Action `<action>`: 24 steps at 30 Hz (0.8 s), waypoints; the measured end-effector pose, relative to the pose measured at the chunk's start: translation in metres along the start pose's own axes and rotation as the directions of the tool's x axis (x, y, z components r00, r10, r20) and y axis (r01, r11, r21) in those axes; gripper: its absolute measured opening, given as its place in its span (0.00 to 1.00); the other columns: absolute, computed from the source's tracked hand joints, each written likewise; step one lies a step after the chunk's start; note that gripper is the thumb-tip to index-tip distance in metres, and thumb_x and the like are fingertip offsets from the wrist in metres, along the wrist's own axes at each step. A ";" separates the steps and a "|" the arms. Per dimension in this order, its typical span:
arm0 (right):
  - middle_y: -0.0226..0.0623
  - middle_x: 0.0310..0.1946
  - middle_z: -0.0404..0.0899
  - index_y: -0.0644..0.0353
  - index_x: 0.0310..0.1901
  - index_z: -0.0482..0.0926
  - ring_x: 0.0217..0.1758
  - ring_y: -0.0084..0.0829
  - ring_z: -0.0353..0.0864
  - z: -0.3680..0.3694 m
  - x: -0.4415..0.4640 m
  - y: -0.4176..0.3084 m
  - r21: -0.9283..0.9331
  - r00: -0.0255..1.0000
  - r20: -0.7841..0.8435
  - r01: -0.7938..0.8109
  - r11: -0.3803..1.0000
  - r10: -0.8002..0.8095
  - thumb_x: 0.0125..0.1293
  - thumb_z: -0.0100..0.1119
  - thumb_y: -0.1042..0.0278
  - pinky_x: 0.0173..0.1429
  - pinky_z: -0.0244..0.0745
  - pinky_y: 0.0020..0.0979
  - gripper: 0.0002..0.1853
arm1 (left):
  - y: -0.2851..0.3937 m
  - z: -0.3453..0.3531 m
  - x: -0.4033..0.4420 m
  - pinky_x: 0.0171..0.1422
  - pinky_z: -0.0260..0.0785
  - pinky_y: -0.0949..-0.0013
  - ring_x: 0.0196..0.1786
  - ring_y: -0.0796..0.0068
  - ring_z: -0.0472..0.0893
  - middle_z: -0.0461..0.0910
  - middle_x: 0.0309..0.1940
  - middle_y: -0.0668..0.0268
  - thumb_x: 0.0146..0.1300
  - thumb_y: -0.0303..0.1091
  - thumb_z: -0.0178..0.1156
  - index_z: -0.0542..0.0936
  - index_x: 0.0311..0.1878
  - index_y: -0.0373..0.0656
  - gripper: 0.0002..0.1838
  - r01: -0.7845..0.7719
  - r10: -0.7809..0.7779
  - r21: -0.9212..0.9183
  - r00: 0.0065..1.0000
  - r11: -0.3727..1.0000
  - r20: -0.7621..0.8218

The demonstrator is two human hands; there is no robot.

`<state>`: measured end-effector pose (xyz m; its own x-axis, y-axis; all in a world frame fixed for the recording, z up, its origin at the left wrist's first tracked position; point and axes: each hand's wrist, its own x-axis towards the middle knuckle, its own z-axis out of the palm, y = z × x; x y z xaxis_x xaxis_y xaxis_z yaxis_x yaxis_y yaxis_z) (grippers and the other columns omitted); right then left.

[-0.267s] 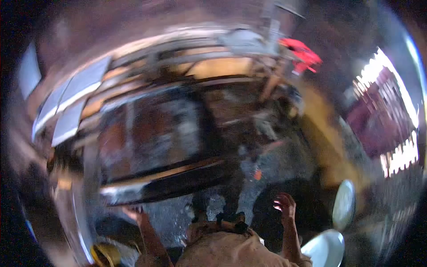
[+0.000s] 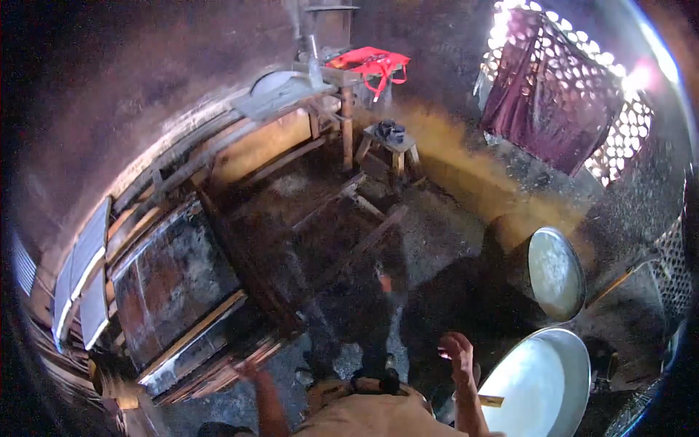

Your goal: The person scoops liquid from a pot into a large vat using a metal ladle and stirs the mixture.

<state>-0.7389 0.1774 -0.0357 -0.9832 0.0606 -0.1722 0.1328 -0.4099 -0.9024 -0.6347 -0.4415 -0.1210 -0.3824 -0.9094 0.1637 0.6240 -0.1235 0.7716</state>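
Note:
My left hand, smeared by motion, is over the near end of a bundle of thin wooden strips beside a large dark panel. Whether it touches the strips I cannot tell. My right hand is raised in front of me with its fingers loosely bent and nothing visible in it. To its right stands a wide, pale round basin, the nearest thing to that hand. A small yellowish piece shows at the basin's edge, partly behind my forearm.
Another round pan leans farther back by a long-handled tool. A low stool holds dark items. A red bag lies on a wooden table at the back. Dark cloth hangs over a perforated window. Timber pieces lie on the floor.
My view has swung to the right, bringing the basin and window further into the picture. Both hands stay apart, the left one blurred now.

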 end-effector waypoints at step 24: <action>0.43 0.38 0.82 0.56 0.33 0.85 0.50 0.48 0.78 -0.342 -0.202 -0.099 -0.752 0.573 -0.639 -0.604 -0.263 0.513 0.46 0.69 0.49 0.65 0.50 0.71 0.19 | -0.338 0.426 -0.421 0.43 0.70 0.52 0.46 0.61 0.77 0.74 0.49 0.61 0.59 0.61 0.52 0.67 0.55 0.44 0.32 -0.183 -0.956 0.971 -0.218 -0.155 -0.194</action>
<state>-0.5110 0.5171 -0.0466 -0.4153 0.4064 -0.8138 0.6532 0.7559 0.0441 -0.9749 0.1522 -0.1885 -0.3813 0.2394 -0.8929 -0.6880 0.5716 0.4471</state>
